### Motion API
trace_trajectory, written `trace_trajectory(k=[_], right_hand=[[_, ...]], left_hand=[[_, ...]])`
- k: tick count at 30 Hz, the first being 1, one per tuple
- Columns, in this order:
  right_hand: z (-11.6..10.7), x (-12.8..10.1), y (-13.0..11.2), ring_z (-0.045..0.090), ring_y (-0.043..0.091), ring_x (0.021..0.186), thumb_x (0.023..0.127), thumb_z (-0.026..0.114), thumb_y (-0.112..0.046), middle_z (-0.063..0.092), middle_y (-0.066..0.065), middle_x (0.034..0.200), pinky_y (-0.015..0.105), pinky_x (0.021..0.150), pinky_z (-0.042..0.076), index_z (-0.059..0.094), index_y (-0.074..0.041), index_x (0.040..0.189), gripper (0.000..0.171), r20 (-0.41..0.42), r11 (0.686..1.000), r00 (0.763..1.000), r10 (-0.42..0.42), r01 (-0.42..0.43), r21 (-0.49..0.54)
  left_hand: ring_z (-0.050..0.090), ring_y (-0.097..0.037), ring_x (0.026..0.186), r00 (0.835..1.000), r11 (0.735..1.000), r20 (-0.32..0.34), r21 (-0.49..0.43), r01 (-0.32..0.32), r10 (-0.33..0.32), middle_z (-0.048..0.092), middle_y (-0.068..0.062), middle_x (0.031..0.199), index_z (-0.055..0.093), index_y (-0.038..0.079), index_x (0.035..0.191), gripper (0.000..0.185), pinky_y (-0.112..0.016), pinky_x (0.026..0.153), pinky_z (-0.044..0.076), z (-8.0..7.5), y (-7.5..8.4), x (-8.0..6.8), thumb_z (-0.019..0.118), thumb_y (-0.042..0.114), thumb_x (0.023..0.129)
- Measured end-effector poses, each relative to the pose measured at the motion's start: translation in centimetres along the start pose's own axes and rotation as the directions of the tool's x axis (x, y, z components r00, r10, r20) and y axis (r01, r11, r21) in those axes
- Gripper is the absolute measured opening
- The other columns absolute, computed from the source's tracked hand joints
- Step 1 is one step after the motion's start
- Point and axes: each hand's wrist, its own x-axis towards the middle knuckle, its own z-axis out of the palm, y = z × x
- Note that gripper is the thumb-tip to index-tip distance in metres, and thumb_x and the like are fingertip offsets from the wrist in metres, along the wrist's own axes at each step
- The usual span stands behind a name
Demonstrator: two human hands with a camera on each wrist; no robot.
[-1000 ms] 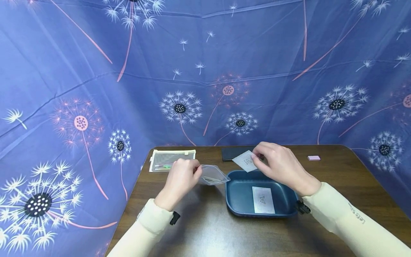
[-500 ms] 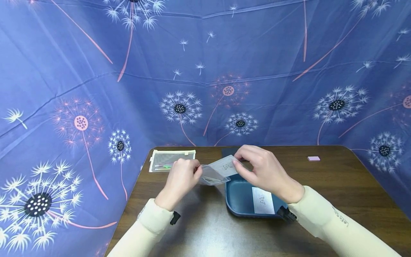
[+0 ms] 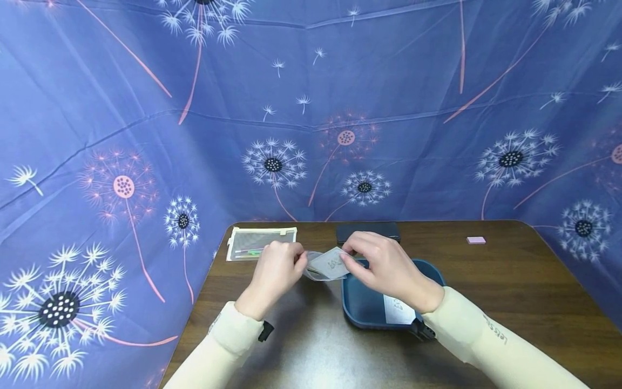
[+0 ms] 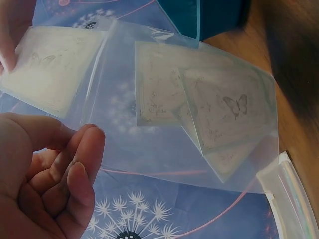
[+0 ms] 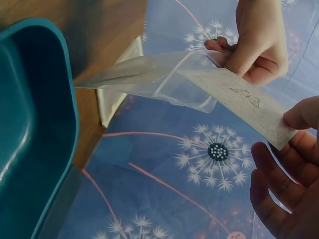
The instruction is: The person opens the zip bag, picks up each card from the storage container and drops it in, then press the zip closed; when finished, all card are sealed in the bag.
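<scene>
My left hand (image 3: 297, 262) pinches one lip of a clear plastic zip bag (image 3: 315, 269) and holds it just above the table. Through the bag (image 4: 164, 149) I see several white butterfly cards (image 4: 222, 107) inside. My right hand (image 3: 351, 257) pinches another white butterfly card (image 3: 333, 263), whose leading edge is at the bag's open mouth. The right wrist view shows this card (image 5: 244, 99) lying across the bag's opening (image 5: 149, 77), with my left hand (image 5: 259, 42) behind it. Under my right wrist sits a dark blue tray (image 3: 362, 313) with one more card (image 3: 399, 312) in it.
A mesh pouch (image 3: 259, 243) with pens lies at the table's far left corner. A dark flat object (image 3: 367, 231) lies beyond the tray, and a small pink eraser (image 3: 475, 240) sits at the far right. A blue dandelion cloth (image 3: 311, 108) surrounds the brown table (image 3: 510, 286).
My right hand has carried the card left from above the tray's far edge to the bag's mouth. My left hand has kept the bag nearly still.
</scene>
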Motion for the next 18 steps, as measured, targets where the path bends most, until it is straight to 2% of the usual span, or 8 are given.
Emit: trace_trajectory(k=[11,18], right_hand=[[-0.3,0.3,0.4,0.058,0.004,0.08,0.096,0.072,-0.014,0.064,-0.013,0.091,0.029,0.067,0.052,0.07,-0.02,0.094,0.007,-0.008,1.0,1.0,-0.001,0.001,-0.006],[1.3,-0.1,0.6,0.058,0.006,0.08,0.096,0.075,-0.018,0.061,-0.014,0.091,0.028,0.068,0.051,0.071,-0.022,0.092,0.007,0.095,0.999,0.995,0.025,-0.021,-0.044]], left_hand=[[0.038,-0.007,0.049,1.0,1.0,0.004,-0.002,0.001,-0.001,0.042,0.012,0.052,0.06,0.019,0.063,0.029,-0.028,0.049,0.034,-0.1,-0.1,0.0,0.07,0.004,0.085],[0.037,-0.006,0.048,1.0,1.0,-0.009,-0.001,-0.008,0.008,0.041,0.012,0.051,0.058,0.02,0.061,0.031,-0.028,0.047,0.033,-0.1,0.2,0.1,0.07,0.004,0.085]])
